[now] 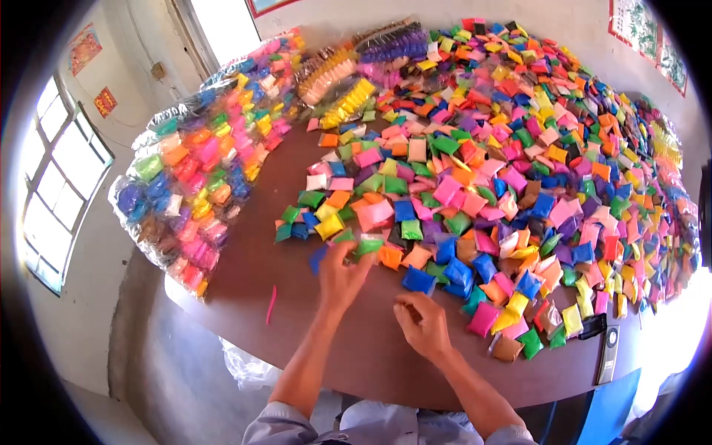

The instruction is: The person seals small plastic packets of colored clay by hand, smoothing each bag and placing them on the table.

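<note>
My left hand [343,278] is closed at the near edge of a big heap of small, colourful sealed packets. Its fingertips pinch a green packet [369,244] with a clear margin. Just left of those fingers lies a blue packet [317,260], partly covered by the hand. To the right, my right hand [424,324] is held over the brown table [356,348] with its fingers curled in. Whether anything is inside that hand is hidden. Closest to it in the heap is another blue packet [420,280].
Clear bags full of packets [200,170] line the table's left side. A thin pink strip [271,305] lies on the near left. At the right edge are a black-and-silver tool [608,354] and a black object [592,326]. Strips of yellow packets [348,104] lie at the back.
</note>
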The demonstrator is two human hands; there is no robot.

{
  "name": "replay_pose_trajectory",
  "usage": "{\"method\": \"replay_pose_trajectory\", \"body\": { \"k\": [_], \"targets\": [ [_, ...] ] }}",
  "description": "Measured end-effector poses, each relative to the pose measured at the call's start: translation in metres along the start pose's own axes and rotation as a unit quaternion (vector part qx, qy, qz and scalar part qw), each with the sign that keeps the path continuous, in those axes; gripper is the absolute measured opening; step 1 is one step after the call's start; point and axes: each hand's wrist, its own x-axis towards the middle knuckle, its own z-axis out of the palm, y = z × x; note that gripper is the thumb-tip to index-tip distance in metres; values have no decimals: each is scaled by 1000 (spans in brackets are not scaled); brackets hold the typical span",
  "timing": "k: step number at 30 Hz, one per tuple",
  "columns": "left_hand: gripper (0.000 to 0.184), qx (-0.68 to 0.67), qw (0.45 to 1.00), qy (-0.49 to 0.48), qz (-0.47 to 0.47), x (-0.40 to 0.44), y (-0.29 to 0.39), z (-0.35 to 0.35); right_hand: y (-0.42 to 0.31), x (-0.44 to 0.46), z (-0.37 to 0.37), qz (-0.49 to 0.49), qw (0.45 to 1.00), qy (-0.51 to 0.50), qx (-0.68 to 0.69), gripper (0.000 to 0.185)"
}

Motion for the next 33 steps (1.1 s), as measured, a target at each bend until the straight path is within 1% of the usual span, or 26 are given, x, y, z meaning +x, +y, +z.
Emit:
{"method": "replay_pose_trajectory", "body": {
  "k": [1,2,4,5,6,8,9,10,12,14,15,16,17,18,19,21,22,24,25,26,27,28,30,31,32,33],
  "targets": [
    [30,-63,995,-54,-61,-17,-2,1,3,1,4,21,1000,12,4,18],
    [30,-60,994,-58,-69,-33,1,0,9,0,10,30,999,10,6,18],
    [24,-159,974,-108,-118,-61,9,1,22,-1,21,125,973,67,182,21],
    [21,-174,968,-122,-137,-72,7,2,19,0,24,113,970,78,201,22],
    [21,-172,967,-124,-144,-79,6,4,27,1,23,121,969,77,202,22],
    [20,-142,969,-132,-154,-98,2,5,43,-2,18,46,994,11,96,18],
    [20,-141,968,-131,-160,-105,-4,7,45,-1,16,20,999,3,47,13],
    [19,-162,969,-117,-143,-109,-12,9,43,1,16,20,999,-1,48,13],
    [18,-179,970,-101,-128,-115,-10,11,38,1,18,28,994,10,107,12],
    [22,-329,930,-13,-162,-113,6,16,39,3,15,14,996,-6,88,12],
    [22,-328,931,-14,-160,-113,3,15,39,4,13,1,998,-21,65,12],
    [22,-283,946,-35,-157,-113,-2,15,37,4,13,0,998,-21,65,12],
    [23,-236,958,-56,-154,-114,-7,15,34,4,14,-17,999,-21,33,12],
    [23,-235,958,-54,-153,-115,-7,15,33,3,15,-35,999,-23,3,12],
    [20,-215,965,-45,-145,-114,-7,15,32,3,16,-36,999,-23,5,12],
    [18,-192,972,-34,-133,-113,-7,16,33,3,16,-32,998,-26,-38,14],
    [16,-179,973,-24,-142,-112,-8,17,32,3,17,-36,998,-26,-34,14],
    [15,-159,976,-6,-147,-114,-12,20,28,1,22,68,997,14,39,16],
    [14,-166,975,-15,-150,-118,-15,22,24,3,22,69,994,28,77,14],
    [14,-175,973,-23,-152,-117,-13,22,24,4,22,63,994,23,84,14],
    [14,-148,977,-38,-146,-117,-9,18,25,4,20,42,997,16,67,14],
    [14,-143,979,-33,-144,-116,-9,16,26,4,18,22,998,11,49,13],
    [15,-162,973,-69,-150,-117,-11,18,30,2,18,19,998,-2,56,12],
    [19,-189,969,-59,-146,-119,-15,20,31,1,18,33,997,12,68,11],
    [19,-188,969,-59,-146,-118,-11,19,31,0,17,49,995,25,79,11],
    [22,-168,976,-59,-126,-117,-4,18,31,1,17,49,995,25,80,11]
  ]
}}
